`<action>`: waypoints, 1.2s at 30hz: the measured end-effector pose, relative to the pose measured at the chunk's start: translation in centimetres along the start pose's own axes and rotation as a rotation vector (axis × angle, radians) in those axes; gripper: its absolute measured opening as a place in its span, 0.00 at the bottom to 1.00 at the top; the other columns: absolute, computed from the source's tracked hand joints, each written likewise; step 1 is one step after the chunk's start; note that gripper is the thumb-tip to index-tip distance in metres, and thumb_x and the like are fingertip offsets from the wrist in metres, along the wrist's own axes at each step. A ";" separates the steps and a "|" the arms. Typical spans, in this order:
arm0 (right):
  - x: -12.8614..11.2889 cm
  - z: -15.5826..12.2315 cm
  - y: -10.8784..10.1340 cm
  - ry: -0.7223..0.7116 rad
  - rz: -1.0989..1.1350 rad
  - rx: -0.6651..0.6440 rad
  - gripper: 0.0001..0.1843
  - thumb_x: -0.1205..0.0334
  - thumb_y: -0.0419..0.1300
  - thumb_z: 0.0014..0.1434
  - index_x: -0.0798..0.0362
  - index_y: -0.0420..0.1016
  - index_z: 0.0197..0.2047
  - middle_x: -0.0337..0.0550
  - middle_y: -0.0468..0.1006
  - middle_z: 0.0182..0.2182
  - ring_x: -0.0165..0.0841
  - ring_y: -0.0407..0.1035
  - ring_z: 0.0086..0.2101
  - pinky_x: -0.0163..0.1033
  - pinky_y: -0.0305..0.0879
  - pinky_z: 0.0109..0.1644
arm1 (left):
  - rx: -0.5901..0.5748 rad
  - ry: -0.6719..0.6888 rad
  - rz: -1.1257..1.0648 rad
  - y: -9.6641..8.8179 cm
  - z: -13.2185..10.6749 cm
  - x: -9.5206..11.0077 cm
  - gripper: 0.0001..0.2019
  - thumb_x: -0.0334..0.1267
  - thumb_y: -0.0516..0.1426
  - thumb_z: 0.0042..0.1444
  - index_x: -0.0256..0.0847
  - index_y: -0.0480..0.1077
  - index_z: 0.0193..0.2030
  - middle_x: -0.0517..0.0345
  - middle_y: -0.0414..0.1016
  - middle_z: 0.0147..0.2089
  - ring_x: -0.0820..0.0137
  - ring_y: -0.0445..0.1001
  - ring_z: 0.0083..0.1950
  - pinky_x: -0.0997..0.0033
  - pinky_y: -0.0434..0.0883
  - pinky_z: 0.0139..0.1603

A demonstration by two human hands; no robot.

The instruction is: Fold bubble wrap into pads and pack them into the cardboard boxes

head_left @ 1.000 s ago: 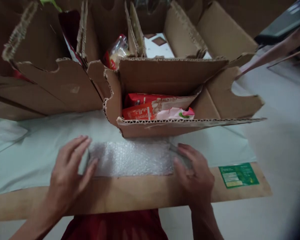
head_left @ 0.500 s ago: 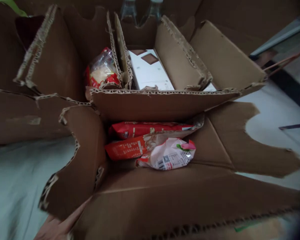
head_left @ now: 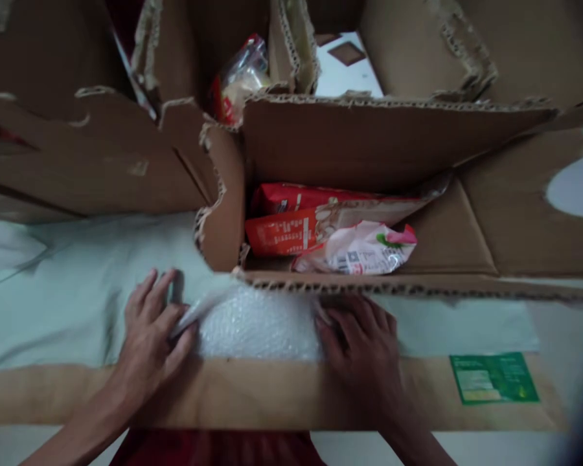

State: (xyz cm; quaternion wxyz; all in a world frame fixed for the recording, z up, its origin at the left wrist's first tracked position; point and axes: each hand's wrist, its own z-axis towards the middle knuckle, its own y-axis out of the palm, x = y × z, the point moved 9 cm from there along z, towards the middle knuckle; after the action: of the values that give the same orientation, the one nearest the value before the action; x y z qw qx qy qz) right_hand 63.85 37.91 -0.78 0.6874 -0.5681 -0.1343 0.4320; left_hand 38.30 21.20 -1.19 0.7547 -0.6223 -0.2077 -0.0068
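Observation:
A sheet of bubble wrap [head_left: 260,327] lies on the table in front of the cardboard box [head_left: 388,139]. My left hand [head_left: 150,330] pinches its left edge between thumb and fingers. At the other end, my right hand [head_left: 362,336] has closed on the right edge, its fingers partly in shadow beneath the box's front edge. Inside the box's front compartment rest a red packet [head_left: 274,194], an orange-red packet [head_left: 282,233] and a white-and-pink packet [head_left: 369,249], leaning against one another.
Behind, cardboard dividers part off a red clear-topped bag [head_left: 245,77] and a white box with brown diamonds [head_left: 347,65]. A pale green cloth [head_left: 78,310] covers part of the table, and a green card [head_left: 494,378] lies on the wooden edge [head_left: 252,395].
The box's front wall, tilted outward before, now stands more upright. My left hand has left the box's corner. Both hands now hold bubble wrap, which was not visible earlier. The view has shifted.

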 end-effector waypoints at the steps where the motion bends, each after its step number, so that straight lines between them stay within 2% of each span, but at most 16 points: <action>1: -0.8 0.0 -0.5 -0.017 0.048 0.017 0.04 0.64 0.59 0.67 0.49 0.74 0.39 0.49 0.83 0.42 0.44 0.77 0.46 0.50 0.70 0.48 | 0.029 0.006 -0.041 -0.7 0.0 0.5 0.04 0.36 0.55 0.61 0.43 0.72 0.39 0.42 0.73 0.64 0.45 0.67 0.70 0.36 0.67 0.66; 3: -1.7 -0.5 -1.6 0.014 0.196 0.028 0.04 0.66 0.58 0.67 0.49 0.73 0.41 0.45 0.84 0.42 0.39 0.79 0.40 0.44 0.72 0.44 | 0.036 0.008 -0.160 -2.3 -0.2 1.4 0.04 0.34 0.54 0.62 0.44 0.69 0.39 0.50 0.80 0.50 0.57 0.79 0.54 0.53 0.77 0.54; 4: -2.0 -1.0 -2.0 0.069 0.281 0.019 0.04 0.65 0.59 0.67 0.48 0.74 0.44 0.42 0.84 0.40 0.37 0.79 0.37 0.42 0.74 0.41 | 0.012 -0.018 -0.219 -3.1 -0.3 1.4 0.04 0.34 0.54 0.63 0.44 0.69 0.40 0.55 0.81 0.42 0.63 0.81 0.44 0.62 0.78 0.44; 6: -2.3 -2.4 -2.2 0.228 0.434 -0.026 0.12 0.60 0.62 0.67 0.47 0.74 0.54 0.40 0.84 0.36 0.34 0.79 0.32 0.38 0.75 0.35 | -0.026 -0.110 -0.283 -4.6 -0.1 0.7 0.04 0.38 0.55 0.63 0.44 0.70 0.43 0.61 0.78 0.34 0.69 0.77 0.32 0.74 0.72 0.28; 7: -2.6 -3.2 -1.8 0.303 0.506 -0.068 0.19 0.59 0.62 0.67 0.47 0.72 0.60 0.39 0.84 0.36 0.34 0.79 0.31 0.37 0.76 0.33 | -0.025 -0.150 -0.280 -5.2 0.3 0.1 0.07 0.40 0.57 0.63 0.43 0.71 0.46 0.61 0.78 0.35 0.70 0.76 0.31 0.75 0.70 0.25; 10: -5.3 -5.2 0.3 0.371 0.673 -0.209 0.33 0.59 0.62 0.68 0.50 0.60 0.73 0.47 0.85 0.43 0.37 0.82 0.37 0.39 0.80 0.37 | 0.070 -0.133 -0.184 -6.3 3.0 -1.3 0.18 0.41 0.58 0.62 0.41 0.70 0.58 0.53 0.80 0.50 0.67 0.79 0.40 0.71 0.75 0.37; 12: -7.2 -5.8 1.3 0.342 0.690 -0.247 0.35 0.61 0.61 0.67 0.51 0.58 0.75 0.54 0.81 0.55 0.41 0.82 0.47 0.42 0.82 0.44 | 0.131 -0.080 -0.091 -5.7 4.9 -2.0 0.28 0.39 0.60 0.61 0.39 0.64 0.67 0.46 0.77 0.58 0.60 0.78 0.50 0.60 0.76 0.52; 14: -8.3 -6.0 1.9 0.339 0.694 -0.259 0.35 0.63 0.60 0.67 0.51 0.59 0.75 0.55 0.80 0.58 0.41 0.81 0.48 0.41 0.82 0.44 | 0.188 -0.005 -0.030 -5.0 5.3 -1.8 0.34 0.39 0.61 0.60 0.35 0.58 0.72 0.39 0.74 0.62 0.52 0.74 0.60 0.48 0.71 0.62; 17: -9.2 -5.7 2.5 0.345 0.772 -0.321 0.28 0.63 0.59 0.68 0.50 0.68 0.70 0.49 0.85 0.50 0.37 0.83 0.40 0.36 0.82 0.38 | 0.197 0.168 -0.108 -4.2 2.2 0.7 0.34 0.35 0.59 0.62 0.40 0.56 0.74 0.40 0.70 0.66 0.50 0.67 0.69 0.43 0.66 0.68; 21: -9.7 -6.0 2.9 0.366 0.877 -0.376 0.14 0.59 0.60 0.67 0.49 0.83 0.52 0.45 0.87 0.43 0.37 0.83 0.39 0.39 0.82 0.43 | -0.068 0.390 -0.249 -2.2 -5.1 6.2 0.33 0.32 0.57 0.60 0.46 0.58 0.73 0.45 0.66 0.72 0.50 0.57 0.77 0.38 0.59 0.75; 23: -9.9 -6.9 3.6 0.433 0.975 -0.423 0.15 0.56 0.60 0.68 0.49 0.83 0.52 0.41 0.85 0.33 0.34 0.80 0.30 0.37 0.80 0.34 | -0.102 0.426 -0.271 -1.5 -7.5 7.8 0.32 0.33 0.57 0.61 0.43 0.60 0.72 0.43 0.69 0.70 0.50 0.60 0.75 0.37 0.60 0.74; 25: -10.5 -7.7 4.0 0.453 1.076 -0.484 0.16 0.54 0.61 0.68 0.49 0.81 0.55 0.39 0.83 0.29 0.32 0.77 0.25 0.35 0.77 0.28 | 0.010 0.376 -0.330 -1.9 -8.0 8.0 0.27 0.29 0.56 0.61 0.41 0.65 0.68 0.43 0.77 0.60 0.53 0.70 0.67 0.44 0.69 0.66; 28: -11.3 -7.5 2.8 0.339 1.118 -0.463 0.23 0.57 0.62 0.68 0.46 0.73 0.65 0.41 0.84 0.36 0.33 0.79 0.30 0.36 0.79 0.35 | 0.179 0.225 -0.458 -2.7 -7.3 6.6 0.20 0.25 0.54 0.62 0.42 0.72 0.59 0.50 0.81 0.47 0.61 0.78 0.51 0.55 0.75 0.52; 32: -11.9 -5.3 0.3 0.097 0.942 -0.247 0.38 0.64 0.60 0.68 0.43 0.53 0.77 0.50 0.81 0.55 0.38 0.80 0.48 0.43 0.80 0.48 | 0.202 -0.098 -0.538 -2.1 -6.7 3.6 0.19 0.32 0.55 0.66 0.43 0.68 0.64 0.51 0.80 0.45 0.65 0.78 0.45 0.60 0.77 0.46; 34: -13.0 -4.2 -0.1 -0.064 0.765 -0.180 0.37 0.68 0.59 0.68 0.44 0.54 0.76 0.51 0.77 0.60 0.41 0.75 0.56 0.48 0.78 0.55 | 0.222 -0.226 -0.474 -1.7 -6.9 2.3 0.23 0.36 0.56 0.68 0.43 0.63 0.69 0.51 0.78 0.46 0.65 0.78 0.45 0.60 0.77 0.48; 36: -14.5 -3.3 0.3 -0.234 0.555 -0.145 0.31 0.71 0.58 0.67 0.47 0.63 0.70 0.50 0.78 0.60 0.43 0.72 0.59 0.52 0.73 0.59 | 0.259 -0.223 -0.368 -1.5 -6.9 2.0 0.28 0.37 0.57 0.68 0.44 0.58 0.73 0.53 0.77 0.44 0.65 0.77 0.44 0.59 0.77 0.49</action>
State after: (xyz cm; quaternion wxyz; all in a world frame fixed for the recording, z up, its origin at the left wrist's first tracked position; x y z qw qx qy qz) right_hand 57.33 24.90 2.34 0.4808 -0.5770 -0.0825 0.6550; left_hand 41.84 14.84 -0.09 0.7866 -0.4691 -0.3986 -0.0486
